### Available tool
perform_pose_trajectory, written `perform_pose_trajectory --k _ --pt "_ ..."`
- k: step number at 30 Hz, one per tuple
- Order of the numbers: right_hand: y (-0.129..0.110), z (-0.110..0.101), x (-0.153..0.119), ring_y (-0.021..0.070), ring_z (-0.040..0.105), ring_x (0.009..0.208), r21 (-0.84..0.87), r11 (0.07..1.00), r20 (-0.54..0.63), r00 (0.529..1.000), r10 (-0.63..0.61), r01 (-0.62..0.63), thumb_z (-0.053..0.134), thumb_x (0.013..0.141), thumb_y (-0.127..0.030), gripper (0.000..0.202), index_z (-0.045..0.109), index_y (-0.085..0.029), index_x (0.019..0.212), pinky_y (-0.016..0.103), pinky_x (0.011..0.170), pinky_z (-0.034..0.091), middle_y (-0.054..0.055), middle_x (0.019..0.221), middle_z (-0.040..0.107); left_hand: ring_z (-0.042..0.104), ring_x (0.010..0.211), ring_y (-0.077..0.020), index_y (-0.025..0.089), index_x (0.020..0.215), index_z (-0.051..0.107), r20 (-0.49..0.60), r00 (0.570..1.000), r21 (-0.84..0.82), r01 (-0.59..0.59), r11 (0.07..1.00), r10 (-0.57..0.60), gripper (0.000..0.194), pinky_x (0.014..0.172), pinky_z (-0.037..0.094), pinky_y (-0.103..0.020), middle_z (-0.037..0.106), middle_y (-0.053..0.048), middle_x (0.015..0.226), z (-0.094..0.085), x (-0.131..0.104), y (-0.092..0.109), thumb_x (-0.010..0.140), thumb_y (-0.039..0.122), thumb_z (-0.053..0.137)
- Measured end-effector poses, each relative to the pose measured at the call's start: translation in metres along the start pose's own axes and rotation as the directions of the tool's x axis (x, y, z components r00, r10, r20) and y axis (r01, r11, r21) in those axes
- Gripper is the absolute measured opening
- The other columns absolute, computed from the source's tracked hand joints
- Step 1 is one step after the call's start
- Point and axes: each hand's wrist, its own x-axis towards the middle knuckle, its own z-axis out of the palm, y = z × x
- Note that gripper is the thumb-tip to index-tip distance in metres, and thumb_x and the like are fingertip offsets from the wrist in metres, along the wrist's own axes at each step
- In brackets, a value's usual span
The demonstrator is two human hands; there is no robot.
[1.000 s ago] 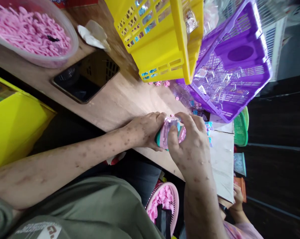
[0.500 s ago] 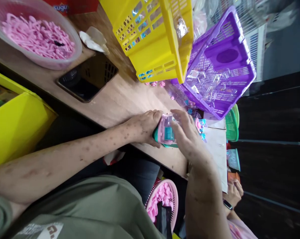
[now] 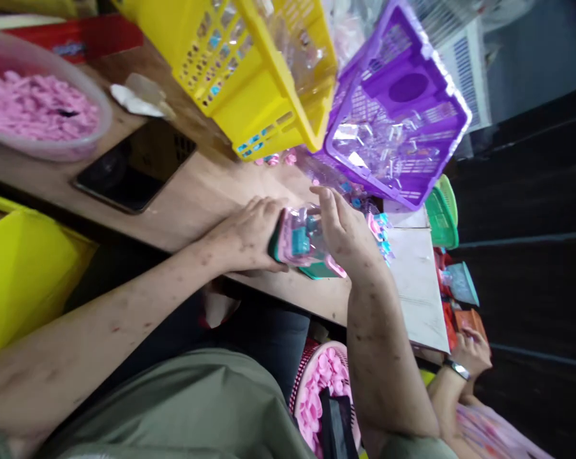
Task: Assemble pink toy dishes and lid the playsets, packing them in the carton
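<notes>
At the middle of the bench, my left hand [image 3: 252, 236] is wrapped round the end of a pink and green toy case [image 3: 288, 245] with a clear cover and a teal piece inside. My right hand [image 3: 345, 233] is beside the clear cover, its fingers stretched out; whether the palm touches the case I cannot tell. A green part [image 3: 322, 269] with a pink edge shows below the case, under my right hand. Small pink and blue pieces [image 3: 381, 231] lie just right of my right hand.
A yellow basket [image 3: 263, 121] and a purple basket [image 3: 402, 185] of clear parts stand behind. A phone [image 3: 134, 167] and a tub [image 3: 101, 118] of pink pieces are left. Below is a pink basket [image 3: 300, 389]. Another person's hand [image 3: 474, 354] is right.
The view has shifted, so the bench items appear further left. My right hand's fingers have straightened and lifted off the clear cover, showing more of it. My left hand stays on the case.
</notes>
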Motion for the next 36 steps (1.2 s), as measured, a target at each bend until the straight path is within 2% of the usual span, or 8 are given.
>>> perform_pose_trajectory --k 7,11,15,19,22,28,31,36 --pt "0.065 -0.013 -0.050 0.0355 0.072 0.133 0.015 0.995 -0.280 0.955 0.096 -0.095 0.038 0.116 -0.073 0.067 0.071 -0.021 0.140 0.064 0.121 0.055 0.020 0.135 0.077 0.053 0.154 -0.0449 0.012 0.167 0.039 -0.362 0.932 0.244 0.113 0.963 -0.018 0.112 0.134 0.040 -0.073 0.057 -0.020 0.161 -0.073 -0.032 0.017 0.081 0.052 0.098" --pt "0.066 0.024 -0.075 0.0355 0.059 0.155 0.148 0.981 -0.128 0.981 0.144 -0.124 0.045 0.115 -0.069 0.069 0.054 -0.023 0.165 0.064 0.131 0.048 0.022 0.162 0.061 0.070 0.135 -0.0359 0.029 0.157 0.045 -0.290 0.952 0.183 -0.041 0.982 0.094 0.067 0.117 0.062 -0.056 0.068 -0.012 0.142 -0.029 -0.046 0.074 0.099 0.037 0.077" --pt "0.052 0.011 -0.067 0.0323 0.057 0.160 0.235 0.970 -0.124 0.988 0.094 -0.063 0.050 0.116 -0.068 0.064 0.054 -0.030 0.167 0.059 0.133 0.049 0.015 0.167 0.062 0.056 0.156 -0.0476 0.028 0.172 0.023 -0.157 0.983 0.120 -0.073 0.990 0.091 0.111 0.129 0.053 -0.068 0.056 -0.021 0.163 0.042 -0.029 0.085 0.085 0.035 0.091" --pt "0.075 -0.051 -0.005 0.0327 0.076 0.131 0.205 0.979 -0.256 0.965 0.065 -0.012 0.046 0.117 -0.066 0.054 0.073 -0.027 0.142 0.058 0.118 0.059 0.012 0.140 0.079 0.029 0.173 -0.0546 0.028 0.180 0.004 0.022 0.998 -0.063 0.063 0.996 -0.061 0.146 0.137 0.038 -0.078 0.027 -0.026 0.185 0.076 -0.003 0.058 0.070 0.031 0.102" --pt "0.103 -0.083 0.077 0.0282 0.081 0.110 0.100 0.986 -0.169 0.974 0.151 -0.136 0.059 0.113 -0.053 0.042 0.075 -0.023 0.139 0.049 0.106 0.064 0.011 0.128 0.082 0.042 0.168 -0.0474 0.033 0.181 0.004 0.103 0.990 -0.222 0.119 0.968 -0.098 0.146 0.139 0.037 -0.073 0.041 -0.022 0.178 0.081 0.009 0.040 0.070 0.019 0.097" --pt "0.139 -0.062 0.226 0.0384 0.065 0.143 0.000 0.966 -0.152 0.955 0.254 -0.257 0.096 0.085 -0.038 0.084 0.061 -0.017 0.158 0.056 0.124 0.051 0.025 0.159 0.063 0.050 0.161 -0.0471 0.036 0.181 0.016 0.112 0.985 -0.283 0.160 0.946 -0.133 0.145 0.138 0.040 -0.071 0.050 -0.018 0.172 0.084 0.008 0.032 0.064 0.023 0.102" --pt "0.153 -0.049 0.253 0.0424 0.062 0.145 -0.026 0.965 -0.172 0.952 0.254 -0.262 0.106 0.071 -0.033 0.094 0.065 -0.016 0.154 0.059 0.127 0.047 0.026 0.156 0.062 0.048 0.162 -0.0477 0.034 0.181 0.018 0.128 0.983 -0.277 0.161 0.947 -0.130 0.143 0.138 0.039 -0.070 0.048 -0.019 0.174 0.090 0.006 0.024 0.065 0.030 0.102" --pt "0.183 -0.061 0.241 0.0324 0.072 0.124 -0.021 0.989 -0.318 0.938 0.134 -0.148 0.089 0.089 -0.032 0.078 0.063 -0.016 0.161 0.051 0.118 0.056 0.023 0.146 0.064 0.050 0.159 -0.0539 0.033 0.181 0.011 0.133 0.989 -0.272 0.103 0.957 -0.069 0.152 0.134 0.042 -0.076 0.048 -0.023 0.172 0.108 0.005 0.005 0.062 0.045 0.104"
